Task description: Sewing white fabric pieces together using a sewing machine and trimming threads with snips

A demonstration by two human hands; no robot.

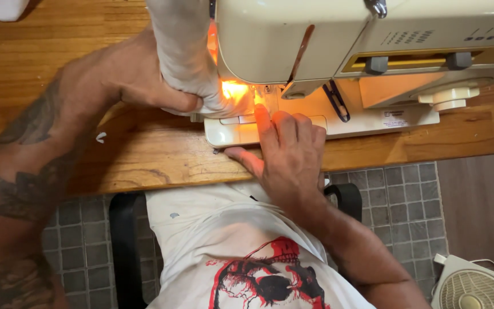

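Cloth (187,57), white, bunched under the sewing machine (327,63) at its needle end, lit by the machine's lamp. Left hand (127,74) has fingers clamped on the cloth's lower fold, thumb beneath. Right hand (290,154) lies flat on the machine bed, fingers together, forefinger stretched toward the needle, touching the cloth's edge. Machine stands on a wooden counter (144,154). Below: tiled floor (395,194), white fan (475,286) at lower right
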